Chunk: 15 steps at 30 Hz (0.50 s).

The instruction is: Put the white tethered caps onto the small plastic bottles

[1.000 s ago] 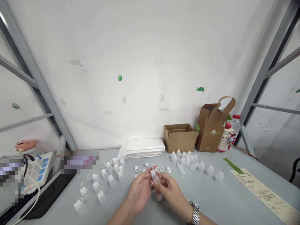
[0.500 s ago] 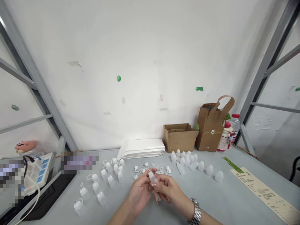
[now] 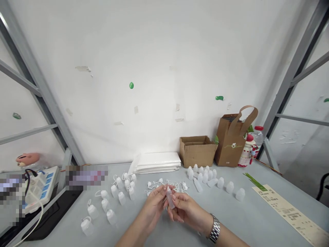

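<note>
Both my hands meet low in the middle of the view over a grey table. My right hand, with a metal watch at the wrist, grips a small translucent plastic bottle held nearly upright. My left hand pinches at the bottle's top, its fingertips closed on the tip. Just beyond the hands lies a heap of small white caps with loops. A group of capped bottles stands to the left. Uncapped bottles stand and lie to the right.
A stack of white sheets, an open cardboard box and a brown paper bag line the wall, with drink bottles beside the bag. A printed paper strip lies right. A power strip sits left, between grey shelf frames.
The bottle has turned from tilted to nearly upright between my hands. My left fingers have moved up onto its top. The hands stayed in the same place.
</note>
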Motion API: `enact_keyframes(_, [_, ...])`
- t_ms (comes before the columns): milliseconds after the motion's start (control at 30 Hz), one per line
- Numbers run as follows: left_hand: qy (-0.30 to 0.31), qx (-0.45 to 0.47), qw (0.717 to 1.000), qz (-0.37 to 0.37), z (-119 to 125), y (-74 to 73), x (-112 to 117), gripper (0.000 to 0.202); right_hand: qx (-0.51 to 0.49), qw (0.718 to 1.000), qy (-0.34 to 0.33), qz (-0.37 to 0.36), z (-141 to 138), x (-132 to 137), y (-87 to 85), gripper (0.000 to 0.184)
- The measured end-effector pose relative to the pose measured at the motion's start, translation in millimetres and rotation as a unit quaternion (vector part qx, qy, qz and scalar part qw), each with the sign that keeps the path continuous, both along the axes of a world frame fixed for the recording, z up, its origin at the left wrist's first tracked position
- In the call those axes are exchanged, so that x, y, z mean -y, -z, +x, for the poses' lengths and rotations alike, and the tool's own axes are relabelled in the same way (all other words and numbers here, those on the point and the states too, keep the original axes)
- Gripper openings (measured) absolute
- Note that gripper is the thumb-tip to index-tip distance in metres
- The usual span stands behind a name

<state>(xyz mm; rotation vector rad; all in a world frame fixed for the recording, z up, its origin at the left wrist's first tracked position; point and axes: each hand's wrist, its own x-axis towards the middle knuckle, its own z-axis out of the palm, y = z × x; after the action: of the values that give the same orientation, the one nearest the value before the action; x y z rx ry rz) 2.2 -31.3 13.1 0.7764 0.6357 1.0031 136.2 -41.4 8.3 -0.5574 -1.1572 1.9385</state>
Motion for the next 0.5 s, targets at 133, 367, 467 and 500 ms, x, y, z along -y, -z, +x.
enact_keyframes(133, [0.011,0.015,1.0,0.006,1.1,3.1,-1.3,0.025,-0.011,1.0,0.018,0.004,-0.5,-0.6,0.5,0.039])
enact_keyframes(367, [0.019,0.047,0.998,-0.031,-0.3,3.8,1.3,0.029,-0.085,0.996,-0.014,-0.032,0.1,-0.5,5.1,0.031])
enact_keyframes(467, [0.013,0.044,0.998,-0.044,-0.2,3.1,1.6,0.031,-0.091,0.995,-0.022,-0.04,0.6,-0.5,5.2,0.03])
enact_keyframes(500, [0.012,0.04,0.998,-0.045,-0.1,2.6,1.5,0.032,-0.088,0.995,-0.024,-0.04,0.6,-0.4,4.9,0.03])
